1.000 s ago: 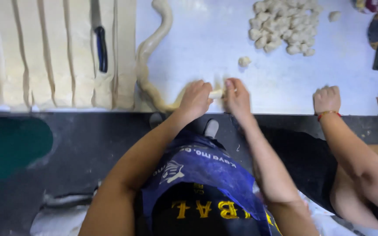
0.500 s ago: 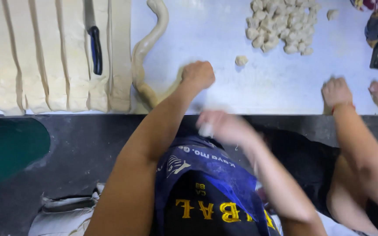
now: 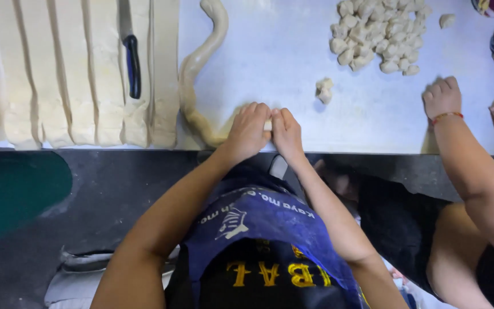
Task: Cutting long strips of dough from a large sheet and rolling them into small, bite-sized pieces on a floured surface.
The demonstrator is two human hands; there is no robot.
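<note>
Head view: both hands [image 3: 267, 130] pinch a pale, curving dough rope [image 3: 196, 74].

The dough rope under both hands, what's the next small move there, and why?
Probably pinch off the short end of the dough rope and set it by the loose dough piece. Both the left hand and right hand grip the rope's near end side by side, and a pile of dough pieces lies beyond.
</note>
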